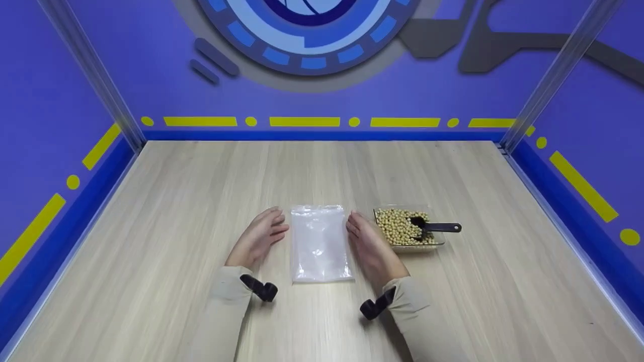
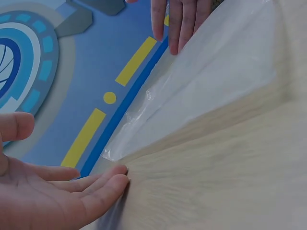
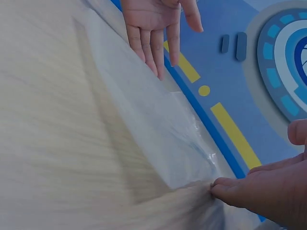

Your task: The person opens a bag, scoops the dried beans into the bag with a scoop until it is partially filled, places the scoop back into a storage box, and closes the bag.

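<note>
A clear plastic zip bag [image 1: 319,246] lies flat on the wooden table, its seal end toward the back. My left hand [image 1: 257,237] is just left of the bag, palm facing it, fingers extended and holding nothing. On the other side my right hand [image 1: 371,246] faces inward, its fingertips close to the bag's right edge; whether they touch it I cannot tell. Both wrist views show the bag between two extended hands. Right of my right hand stands a clear container [image 1: 438,238] of pale yellow soybeans [image 1: 397,226]. A black scoop [image 1: 443,227] sits in the beans, handle pointing right.
Blue-purple panels [image 1: 312,103] with yellow markings wall the wooden table [image 1: 151,281] at the back and both sides. Metal posts [image 1: 103,83] stand at the rear corners. A black wrist camera [image 1: 261,289] is strapped over each sleeve.
</note>
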Motion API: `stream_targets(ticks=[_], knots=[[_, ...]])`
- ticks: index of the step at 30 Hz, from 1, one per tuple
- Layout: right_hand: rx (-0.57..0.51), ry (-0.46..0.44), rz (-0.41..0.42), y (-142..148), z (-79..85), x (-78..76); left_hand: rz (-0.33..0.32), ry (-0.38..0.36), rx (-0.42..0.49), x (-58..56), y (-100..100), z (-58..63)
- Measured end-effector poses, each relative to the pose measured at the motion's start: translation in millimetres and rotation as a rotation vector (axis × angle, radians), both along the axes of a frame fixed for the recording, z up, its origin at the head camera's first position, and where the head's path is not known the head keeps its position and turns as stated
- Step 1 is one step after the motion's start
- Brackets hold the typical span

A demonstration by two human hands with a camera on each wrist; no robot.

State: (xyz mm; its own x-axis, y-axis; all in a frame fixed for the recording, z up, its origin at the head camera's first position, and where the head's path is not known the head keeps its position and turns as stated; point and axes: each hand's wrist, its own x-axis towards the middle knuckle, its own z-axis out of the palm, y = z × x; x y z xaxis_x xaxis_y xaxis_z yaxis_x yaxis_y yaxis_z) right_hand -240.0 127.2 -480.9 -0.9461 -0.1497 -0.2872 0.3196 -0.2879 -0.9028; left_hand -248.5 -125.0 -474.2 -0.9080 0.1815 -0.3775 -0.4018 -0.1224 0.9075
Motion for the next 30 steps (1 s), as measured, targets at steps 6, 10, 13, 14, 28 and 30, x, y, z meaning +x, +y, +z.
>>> stream_targets(ticks=[6, 10, 13, 14, 28, 30], knots=[[-0.053, -0.005, -0.033, -5.7, -6.0, -2.1, 0.052, -0.007, 0.059, -2.2, 3.0, -2.5], [-0.086, -0.003, -0.039, -9.3, -9.6, -3.0, 0.072, -0.015, 0.081, -3.4, 4.9, -3.9], [-0.107, 0.001, -0.033, -12.2, -11.8, -3.4, 0.085, -0.02, 0.092, -4.3, 5.7, -5.7], [-0.114, -0.001, -0.035, -13.0, -12.5, -3.4, 0.088, -0.019, 0.092, -4.5, 5.9, -6.4], [-0.061, 0.05, -0.085, -19.0, -18.3, -6.1, 0.081, 0.047, 0.088, -8.7, 6.6, -5.3], [-0.067, 0.064, -0.092, -19.4, -19.3, -6.2, 0.057, 0.081, 0.081, -8.6, 6.4, -5.7]])
